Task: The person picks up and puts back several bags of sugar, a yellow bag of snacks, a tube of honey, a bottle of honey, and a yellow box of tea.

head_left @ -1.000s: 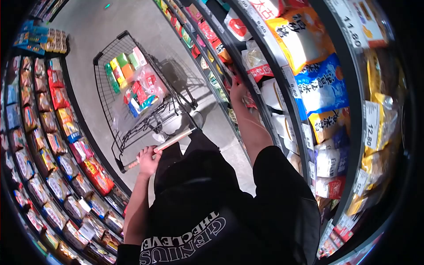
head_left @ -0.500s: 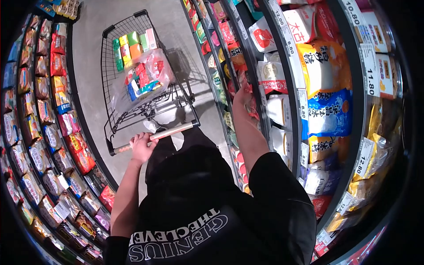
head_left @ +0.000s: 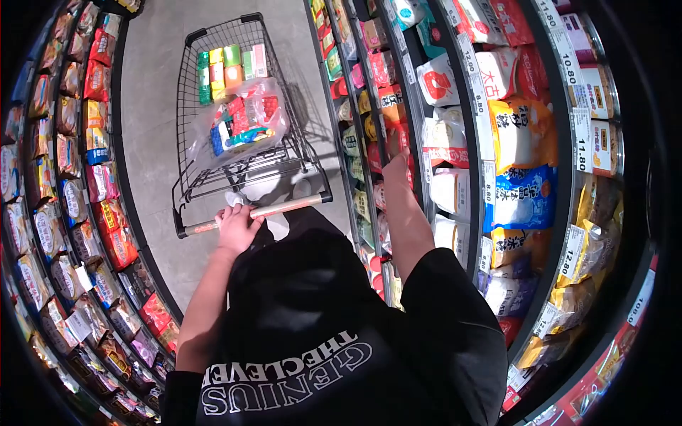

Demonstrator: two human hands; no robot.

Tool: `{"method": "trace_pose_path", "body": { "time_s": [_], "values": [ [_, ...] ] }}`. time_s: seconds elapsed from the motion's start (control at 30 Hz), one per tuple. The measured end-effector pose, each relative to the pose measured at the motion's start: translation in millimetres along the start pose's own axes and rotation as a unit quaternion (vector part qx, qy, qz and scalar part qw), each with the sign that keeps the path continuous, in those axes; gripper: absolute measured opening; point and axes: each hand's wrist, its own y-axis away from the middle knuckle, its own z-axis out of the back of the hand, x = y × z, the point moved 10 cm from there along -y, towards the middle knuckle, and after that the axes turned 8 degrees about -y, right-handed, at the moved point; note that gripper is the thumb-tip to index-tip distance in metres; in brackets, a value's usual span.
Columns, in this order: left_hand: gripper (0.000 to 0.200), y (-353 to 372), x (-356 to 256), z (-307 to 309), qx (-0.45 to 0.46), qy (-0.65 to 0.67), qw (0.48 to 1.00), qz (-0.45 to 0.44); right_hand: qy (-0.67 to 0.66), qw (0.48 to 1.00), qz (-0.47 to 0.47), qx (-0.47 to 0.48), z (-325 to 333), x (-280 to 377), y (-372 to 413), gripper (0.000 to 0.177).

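My left hand (head_left: 239,226) is wrapped over the handle (head_left: 284,206) of a black wire shopping cart (head_left: 186,106). Inside the cart lies a clear plastic bag (head_left: 273,135) with red, blue and green packages. Beyond the bag, several boxes and packs in green, yellow, orange and pink stand in the cart. My right hand (head_left: 398,165) reaches into the shelf on the right, by red packages (head_left: 393,136). Its fingers are dark and partly hidden there, so I cannot make out whether they grip a package.
Shelves of bagged snacks (head_left: 117,224) line the left side. The right shelves carry an orange bag (head_left: 524,133), a blue bag (head_left: 522,199), white bags (head_left: 435,79) and price tags (head_left: 582,138). Grey floor (head_left: 153,106) runs between them.
The cart and its contents sit slightly farther right in view, and the shelves have shifted as the view moved. My right hand appears a little lower, still at the shelf; my left keeps the handle.
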Motion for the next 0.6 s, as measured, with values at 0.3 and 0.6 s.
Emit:
{"method": "trace_pose_path", "body": {
  "time_s": [0.3,0.6],
  "values": [
    [0.044,-1,16,7,-0.026,0.029,0.999,0.020,0.082,0.969,-0.139,0.189,-27,-73,25,0.044],
    [0.057,-29,55,14,0.020,0.067,0.997,-0.031,0.313,0.625,0.619,0.358,-110,-13,340,0.019]
  ]
}}
